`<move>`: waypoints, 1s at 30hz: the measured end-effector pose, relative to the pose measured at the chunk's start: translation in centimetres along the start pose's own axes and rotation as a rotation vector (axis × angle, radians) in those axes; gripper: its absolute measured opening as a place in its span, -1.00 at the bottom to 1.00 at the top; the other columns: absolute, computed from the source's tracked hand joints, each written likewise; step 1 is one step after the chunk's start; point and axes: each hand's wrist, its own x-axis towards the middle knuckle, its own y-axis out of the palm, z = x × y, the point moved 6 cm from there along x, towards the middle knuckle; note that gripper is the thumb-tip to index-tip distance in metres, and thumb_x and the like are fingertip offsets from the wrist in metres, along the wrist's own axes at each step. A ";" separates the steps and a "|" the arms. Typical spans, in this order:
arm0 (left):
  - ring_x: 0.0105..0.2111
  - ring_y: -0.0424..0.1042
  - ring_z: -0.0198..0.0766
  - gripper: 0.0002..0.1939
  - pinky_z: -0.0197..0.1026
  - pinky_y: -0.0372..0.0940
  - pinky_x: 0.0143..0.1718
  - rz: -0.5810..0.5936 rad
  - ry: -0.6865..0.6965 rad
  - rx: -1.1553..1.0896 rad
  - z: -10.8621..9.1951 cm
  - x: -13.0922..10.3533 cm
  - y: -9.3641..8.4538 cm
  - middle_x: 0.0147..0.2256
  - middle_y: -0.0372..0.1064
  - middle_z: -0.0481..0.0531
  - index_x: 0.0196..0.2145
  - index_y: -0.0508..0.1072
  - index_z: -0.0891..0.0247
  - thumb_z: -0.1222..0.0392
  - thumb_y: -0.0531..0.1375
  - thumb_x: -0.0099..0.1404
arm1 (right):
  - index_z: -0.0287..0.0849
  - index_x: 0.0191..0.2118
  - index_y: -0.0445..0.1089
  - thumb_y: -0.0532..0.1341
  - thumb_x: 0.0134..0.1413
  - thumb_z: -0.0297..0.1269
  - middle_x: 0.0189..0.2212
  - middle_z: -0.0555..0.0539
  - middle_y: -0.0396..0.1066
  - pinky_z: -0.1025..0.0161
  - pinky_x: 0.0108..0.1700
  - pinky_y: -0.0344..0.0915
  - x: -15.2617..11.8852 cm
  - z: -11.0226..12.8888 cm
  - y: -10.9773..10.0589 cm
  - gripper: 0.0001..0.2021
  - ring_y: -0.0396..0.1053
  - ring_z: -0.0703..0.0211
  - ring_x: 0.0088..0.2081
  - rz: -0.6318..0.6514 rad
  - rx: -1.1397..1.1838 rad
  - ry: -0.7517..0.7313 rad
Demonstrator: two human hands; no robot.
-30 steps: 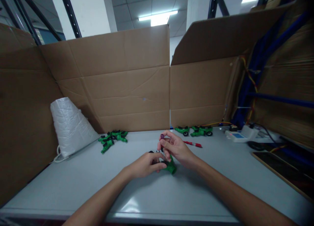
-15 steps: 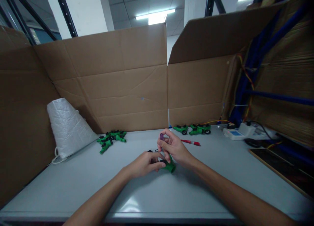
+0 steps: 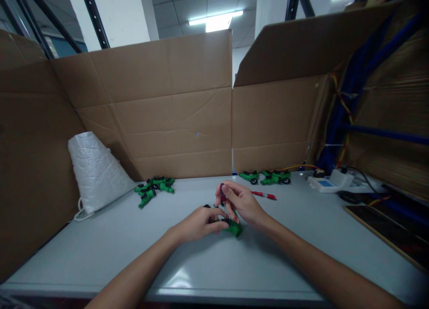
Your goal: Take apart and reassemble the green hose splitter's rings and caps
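Near the middle of the table, my left hand [image 3: 200,224] is closed on a green toy vehicle [image 3: 235,229] with black parts, holding it by its left side. My right hand [image 3: 241,202] pinches the dark purple handle of a screwdriver [image 3: 223,193] above the toy. The screwdriver stands nearly upright, its thin shaft pointing down at the toy's black part. Where the tip meets the toy is too small to tell. My fingers cover much of the toy's left and back portions.
Green toy parts [image 3: 154,184] lie at the back left beside a white foam-wrapped bundle [image 3: 98,173]. Green toy vehicles [image 3: 275,177] and a red pen [image 3: 264,195] are at the back right. A power strip [image 3: 323,184] and a dark panel [image 3: 389,233] lie right. Cardboard [image 3: 174,121] walls the table [image 3: 134,255].
The view has shifted slightly. My right fingers have changed position around the screwdriver handle, with the thumb now nearer its top. My left hand stays on the toy.
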 end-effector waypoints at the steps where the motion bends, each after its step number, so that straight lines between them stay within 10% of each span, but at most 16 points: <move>1: -0.43 0.32 -0.31 -0.59 -0.33 0.18 -0.36 -0.003 0.000 0.005 0.0 0.0 0.0 -0.40 0.44 -0.03 -0.05 0.56 0.29 -0.13 0.17 0.49 | -0.18 -0.21 0.39 0.18 0.37 0.17 -0.38 -0.03 0.53 0.51 -0.76 0.16 0.0 0.1 0.0 -0.56 0.24 0.45 -0.73 -0.009 -0.008 -0.004; 30: -0.45 0.33 -0.30 -0.64 -0.31 0.19 -0.34 -0.015 0.001 0.023 0.0 0.0 -0.1 -0.44 0.43 -0.06 -0.07 0.55 0.27 -0.08 0.19 0.49 | -0.09 -0.40 0.30 0.31 0.29 0.05 -0.54 0.07 0.33 0.27 -0.44 0.18 -0.7 1.4 -1.2 -0.63 0.23 0.23 -0.51 -0.220 -0.587 -0.244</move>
